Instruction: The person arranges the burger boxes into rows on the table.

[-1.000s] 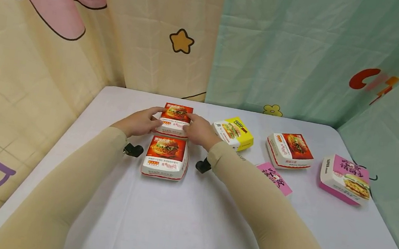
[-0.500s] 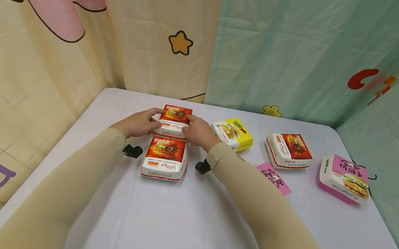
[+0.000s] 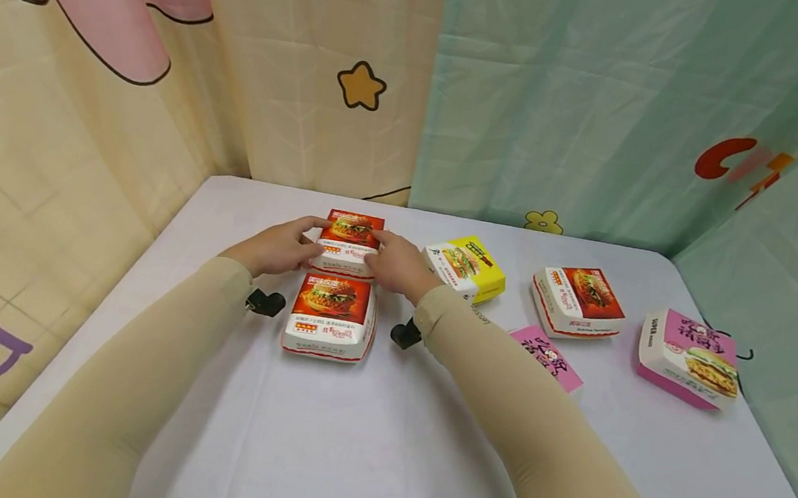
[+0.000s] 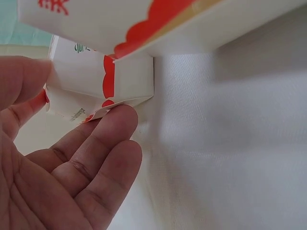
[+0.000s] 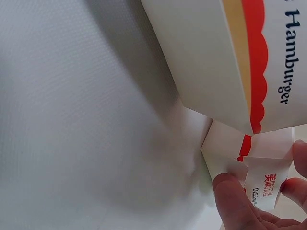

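A red-topped white hamburger box (image 3: 351, 230) lies toward the far side of the table, between both hands. My left hand (image 3: 276, 247) holds its left side; in the left wrist view the thumb is at one face of the box (image 4: 81, 72) and other fingertips touch its lower edge. On the opposite side my right hand (image 3: 400, 268) grips the same box, fingertips at its wall (image 5: 261, 175) in the right wrist view. Directly in front stands a matching hamburger box (image 3: 329, 320), untouched, its wall (image 5: 206, 52) close to the right wrist camera.
To the right of the hands sit a yellow burger box (image 3: 475, 267), another red-topped box (image 3: 581, 302) and a pink-and-white burger box (image 3: 693, 361). A pink box (image 3: 554, 360) is partly hidden by the right sleeve. Curtains (image 3: 297, 101) border the white table (image 3: 312, 448).
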The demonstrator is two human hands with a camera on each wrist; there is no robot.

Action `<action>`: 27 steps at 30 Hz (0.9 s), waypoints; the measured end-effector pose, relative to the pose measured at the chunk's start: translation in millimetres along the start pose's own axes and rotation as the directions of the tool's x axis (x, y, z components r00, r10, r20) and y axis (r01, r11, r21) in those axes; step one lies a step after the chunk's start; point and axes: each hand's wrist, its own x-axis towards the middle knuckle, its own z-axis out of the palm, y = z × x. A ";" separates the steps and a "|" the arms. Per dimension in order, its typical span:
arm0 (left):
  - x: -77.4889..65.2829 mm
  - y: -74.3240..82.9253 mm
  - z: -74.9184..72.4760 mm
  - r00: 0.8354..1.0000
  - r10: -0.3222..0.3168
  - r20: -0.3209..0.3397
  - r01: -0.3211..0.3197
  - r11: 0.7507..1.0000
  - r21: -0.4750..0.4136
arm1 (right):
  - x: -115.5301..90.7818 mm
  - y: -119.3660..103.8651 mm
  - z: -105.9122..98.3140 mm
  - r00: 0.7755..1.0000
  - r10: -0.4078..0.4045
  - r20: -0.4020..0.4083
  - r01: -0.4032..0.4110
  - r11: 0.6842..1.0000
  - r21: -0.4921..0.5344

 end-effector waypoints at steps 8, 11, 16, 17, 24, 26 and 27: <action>0.0 0.2 -0.1 1.000 0.001 -0.001 -0.001 1.000 0.002 | -0.1 0.9 0.7 0.999 -0.040 -0.014 0.040 0.998 -0.041; -0.7 0.7 0.3 1.000 0.010 -0.003 -0.010 1.000 -0.002 | -0.6 1.3 0.5 0.999 -0.044 -0.018 0.043 0.998 -0.045; -1.9 0.6 0.8 1.000 0.028 -0.006 -0.028 1.000 -0.002 | -2.0 1.2 0.3 0.999 -0.044 -0.026 0.043 0.998 -0.044; -1.9 0.3 0.8 1.000 0.027 -0.007 -0.027 1.000 -0.001 | -2.0 1.3 0.5 0.999 -0.043 -0.028 0.042 0.998 -0.044; -1.8 -1.2 0.2 1.000 0.027 -0.006 -0.027 1.000 -0.004 | -2.1 1.2 0.2 0.999 -0.034 -0.026 0.032 0.998 -0.059; -2.1 -1.0 0.0 1.000 0.028 -0.005 -0.028 1.000 -0.001 | -2.7 1.2 -0.2 0.999 -0.035 -0.024 0.033 0.998 -0.059; -2.6 -0.8 -0.2 1.000 0.029 -0.003 -0.029 1.000 0.001 | -2.9 1.3 -0.4 0.999 -0.034 -0.024 0.033 0.998 -0.055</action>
